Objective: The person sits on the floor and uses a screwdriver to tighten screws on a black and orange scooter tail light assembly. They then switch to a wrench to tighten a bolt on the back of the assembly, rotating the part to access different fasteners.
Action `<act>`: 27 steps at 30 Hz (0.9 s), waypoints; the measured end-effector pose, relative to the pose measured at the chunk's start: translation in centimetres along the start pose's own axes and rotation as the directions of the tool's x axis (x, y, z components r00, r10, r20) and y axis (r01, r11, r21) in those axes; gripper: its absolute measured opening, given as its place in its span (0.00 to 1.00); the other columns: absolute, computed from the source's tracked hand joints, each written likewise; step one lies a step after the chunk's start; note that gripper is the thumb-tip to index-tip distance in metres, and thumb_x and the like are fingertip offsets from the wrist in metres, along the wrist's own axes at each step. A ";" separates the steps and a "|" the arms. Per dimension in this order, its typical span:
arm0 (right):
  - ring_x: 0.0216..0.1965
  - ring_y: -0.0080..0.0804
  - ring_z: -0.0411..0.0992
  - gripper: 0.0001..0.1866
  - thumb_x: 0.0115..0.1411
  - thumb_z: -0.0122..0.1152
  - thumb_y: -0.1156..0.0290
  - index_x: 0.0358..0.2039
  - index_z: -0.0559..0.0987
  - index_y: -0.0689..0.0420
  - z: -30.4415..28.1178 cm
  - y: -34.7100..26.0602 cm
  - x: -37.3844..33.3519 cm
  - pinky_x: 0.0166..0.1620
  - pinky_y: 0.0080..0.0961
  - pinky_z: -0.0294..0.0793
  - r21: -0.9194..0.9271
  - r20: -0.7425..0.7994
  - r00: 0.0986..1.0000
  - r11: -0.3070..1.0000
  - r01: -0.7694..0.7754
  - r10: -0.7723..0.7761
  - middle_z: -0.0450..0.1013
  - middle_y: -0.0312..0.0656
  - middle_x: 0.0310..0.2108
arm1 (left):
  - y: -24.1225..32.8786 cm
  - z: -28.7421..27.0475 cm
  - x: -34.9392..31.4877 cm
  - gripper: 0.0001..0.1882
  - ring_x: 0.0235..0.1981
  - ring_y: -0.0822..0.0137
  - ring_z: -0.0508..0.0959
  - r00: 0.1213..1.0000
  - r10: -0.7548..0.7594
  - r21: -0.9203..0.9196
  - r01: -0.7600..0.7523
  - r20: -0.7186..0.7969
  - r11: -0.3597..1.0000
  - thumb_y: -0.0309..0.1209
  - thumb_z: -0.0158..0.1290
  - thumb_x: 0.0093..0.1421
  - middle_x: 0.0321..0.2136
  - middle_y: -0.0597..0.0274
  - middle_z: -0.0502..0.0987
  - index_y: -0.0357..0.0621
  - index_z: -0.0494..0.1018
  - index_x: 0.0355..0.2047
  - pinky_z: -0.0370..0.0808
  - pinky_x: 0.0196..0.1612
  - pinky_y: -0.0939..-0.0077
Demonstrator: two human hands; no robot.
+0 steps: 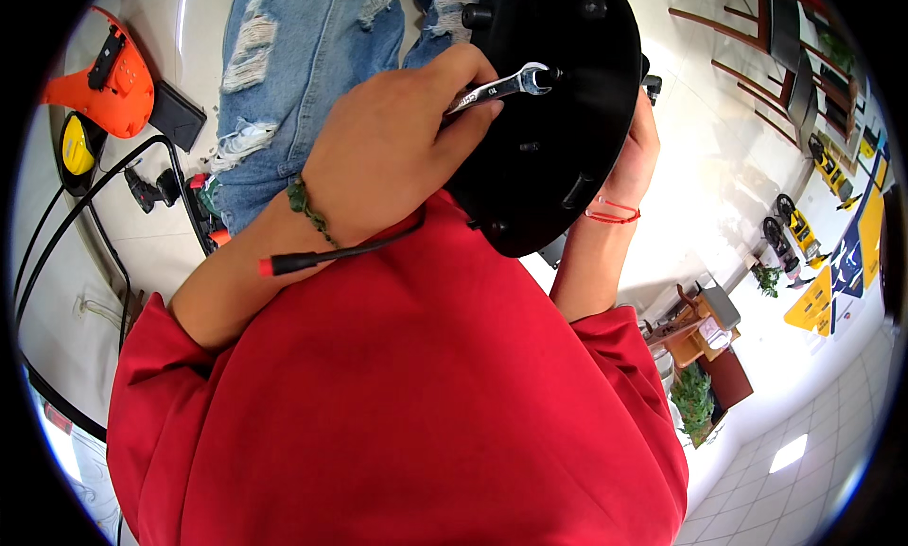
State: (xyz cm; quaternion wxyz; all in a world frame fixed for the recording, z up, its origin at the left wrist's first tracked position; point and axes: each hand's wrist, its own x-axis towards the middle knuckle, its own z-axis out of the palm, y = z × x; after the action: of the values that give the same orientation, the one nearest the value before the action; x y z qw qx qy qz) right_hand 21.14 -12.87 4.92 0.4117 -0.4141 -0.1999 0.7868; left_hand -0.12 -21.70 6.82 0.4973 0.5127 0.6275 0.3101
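Black round disc (558, 121) held against red-shirted chest, lower rim touching shirt, upper rim near jeans. Left hand (392, 154), grip clenched on silver wrench (501, 86), ring end on a bolt near disc top. Right hand (636, 149) clasps disc's far edge.

Yellow triangular signs (811, 305) at right edge of frame, on a dark blue panel (851, 253). More small yellow labels (832, 173) upper right, too small to read shape well. No screens or packages visible.
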 end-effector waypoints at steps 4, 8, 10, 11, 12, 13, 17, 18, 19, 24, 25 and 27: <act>0.46 0.38 0.77 0.17 0.71 0.47 0.64 0.47 0.77 0.64 0.0 0.2 0.0 0.56 0.32 0.74 -0.034 0.016 0.999 0.999 0.030 -0.029 0.79 0.49 0.42 | -0.2 -0.3 -0.2 0.06 0.24 0.80 0.74 0.998 -0.058 -0.174 0.059 0.007 0.983 0.27 0.53 0.67 0.25 0.67 0.77 0.40 0.71 0.42 0.69 0.28 0.83; 0.46 0.38 0.77 0.17 0.71 0.47 0.64 0.47 0.77 0.64 0.3 0.1 -0.1 0.56 0.32 0.74 -0.052 0.000 0.999 0.998 0.036 -0.036 0.79 0.50 0.42 | 0.4 0.3 0.5 0.07 0.25 0.85 0.73 0.987 -0.003 -0.400 -0.062 -0.160 0.914 0.25 0.55 0.66 0.29 0.73 0.78 0.40 0.73 0.43 0.67 0.28 0.86; 0.47 0.38 0.77 0.17 0.71 0.47 0.64 0.47 0.77 0.64 0.4 0.1 -0.1 0.56 0.32 0.74 0.001 0.028 1.000 1.000 0.000 0.000 0.79 0.50 0.42 | 0.8 0.8 1.1 0.08 0.25 0.86 0.72 0.974 0.042 -0.413 -0.133 -0.221 0.901 0.24 0.56 0.64 0.31 0.75 0.78 0.40 0.73 0.44 0.66 0.28 0.88; 0.47 0.38 0.77 0.17 0.71 0.47 0.64 0.47 0.77 0.64 0.4 0.1 -0.1 0.56 0.31 0.74 0.025 0.045 0.999 1.000 -0.004 0.003 0.79 0.50 0.42 | 0.9 1.1 1.3 0.09 0.25 0.86 0.70 0.971 0.059 -0.379 -0.146 -0.233 0.914 0.24 0.57 0.64 0.30 0.75 0.77 0.40 0.74 0.44 0.64 0.27 0.88; 0.47 0.38 0.77 0.17 0.71 0.47 0.64 0.47 0.77 0.64 0.4 0.0 0.0 0.56 0.31 0.74 0.007 0.012 1.000 1.000 -0.020 0.020 0.79 0.50 0.42 | 1.1 1.3 1.6 0.10 0.24 0.87 0.68 0.967 0.075 -0.343 -0.159 -0.243 0.926 0.24 0.58 0.63 0.29 0.76 0.76 0.41 0.74 0.44 0.63 0.26 0.88; 0.47 0.39 0.77 0.17 0.71 0.46 0.64 0.47 0.77 0.64 0.4 0.0 0.0 0.56 0.32 0.74 -0.012 -0.019 1.000 1.000 -0.022 0.022 0.78 0.50 0.43 | 1.3 1.4 1.7 0.10 0.24 0.87 0.66 0.960 0.106 -0.298 -0.184 -0.259 0.937 0.24 0.58 0.63 0.28 0.76 0.74 0.41 0.74 0.45 0.62 0.26 0.88; 0.47 0.39 0.77 0.17 0.71 0.46 0.65 0.47 0.77 0.64 0.5 0.2 0.0 0.57 0.34 0.73 -0.051 -0.083 0.996 0.998 -0.026 0.021 0.78 0.49 0.43 | 1.7 1.8 2.1 0.12 0.20 0.85 0.57 0.959 0.086 -0.283 -0.165 -0.272 0.945 0.24 0.60 0.60 0.18 0.76 0.61 0.41 0.75 0.44 0.56 0.23 0.84; 0.47 0.40 0.77 0.16 0.71 0.46 0.65 0.47 0.77 0.64 0.6 0.3 0.0 0.58 0.34 0.72 -0.024 -0.084 0.996 0.999 -0.026 0.024 0.78 0.49 0.42 | 1.8 1.9 2.2 0.12 0.19 0.84 0.57 0.961 0.071 -0.292 -0.151 -0.268 0.944 0.23 0.60 0.59 0.17 0.76 0.60 0.41 0.74 0.43 0.56 0.23 0.84; 0.47 0.40 0.77 0.16 0.71 0.47 0.65 0.47 0.76 0.65 0.7 0.3 0.0 0.58 0.35 0.72 0.002 -0.081 0.996 1.000 -0.023 0.023 0.78 0.49 0.42 | 1.9 2.0 2.2 0.12 0.19 0.84 0.57 0.961 0.065 -0.296 -0.146 -0.269 0.944 0.23 0.59 0.59 0.17 0.76 0.59 0.41 0.74 0.43 0.56 0.23 0.84; 0.47 0.42 0.77 0.14 0.71 0.48 0.66 0.45 0.76 0.65 1.4 0.4 -0.4 0.57 0.36 0.71 0.046 -0.045 0.999 0.999 -0.002 0.004 0.78 0.52 0.42 | 1.9 1.8 2.4 0.09 0.26 0.60 0.71 0.972 0.040 -0.307 -0.111 -0.231 0.945 0.24 0.57 0.58 0.29 0.55 0.71 0.40 0.70 0.38 0.69 0.31 0.70; 0.48 0.43 0.77 0.14 0.71 0.48 0.67 0.44 0.75 0.65 1.5 0.5 -0.4 0.57 0.36 0.71 0.040 -0.011 1.000 0.999 0.015 -0.014 0.78 0.53 0.42 | 1.8 1.7 2.3 0.08 0.25 0.60 0.71 0.975 0.022 -0.299 -0.089 -0.220 0.950 0.24 0.57 0.59 0.29 0.55 0.71 0.39 0.71 0.38 0.69 0.32 0.70; 0.47 0.45 0.77 0.13 0.71 0.47 0.67 0.41 0.74 0.65 1.6 0.5 -0.5 0.57 0.36 0.71 0.099 0.057 0.997 0.994 0.048 -0.054 0.77 0.56 0.41 | 1.8 1.7 2.3 0.06 0.25 0.61 0.72 0.978 -0.020 -0.360 -0.058 -0.209 0.931 0.25 0.56 0.62 0.28 0.55 0.72 0.39 0.71 0.38 0.69 0.31 0.71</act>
State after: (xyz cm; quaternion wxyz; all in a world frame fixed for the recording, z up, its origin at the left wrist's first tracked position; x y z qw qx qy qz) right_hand 19.73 -13.56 5.75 0.4451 -0.3648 -0.1840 0.7969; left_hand 2.13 -19.24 7.17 0.5119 0.3822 0.6027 0.4781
